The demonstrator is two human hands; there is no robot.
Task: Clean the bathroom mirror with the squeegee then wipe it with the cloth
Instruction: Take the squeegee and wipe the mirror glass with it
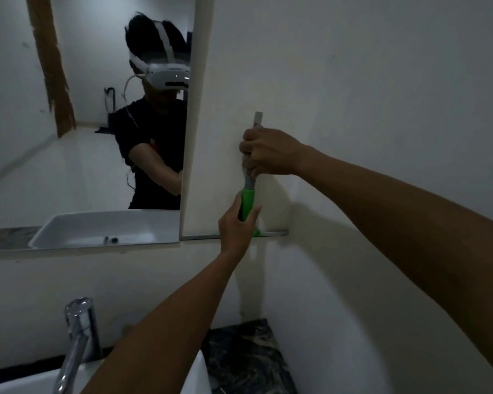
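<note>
Beside the shiny flat mirror (83, 137), the long thin squeegee (249, 191) stands upright against the smooth white wall (382, 81). Right hand (268, 152) grips its grey part, and left hand (238, 226) wraps its green handle.

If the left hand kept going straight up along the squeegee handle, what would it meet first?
Probably the right hand, which grips the grey upper part of the squeegee just above the left hand on the green grip.
</note>
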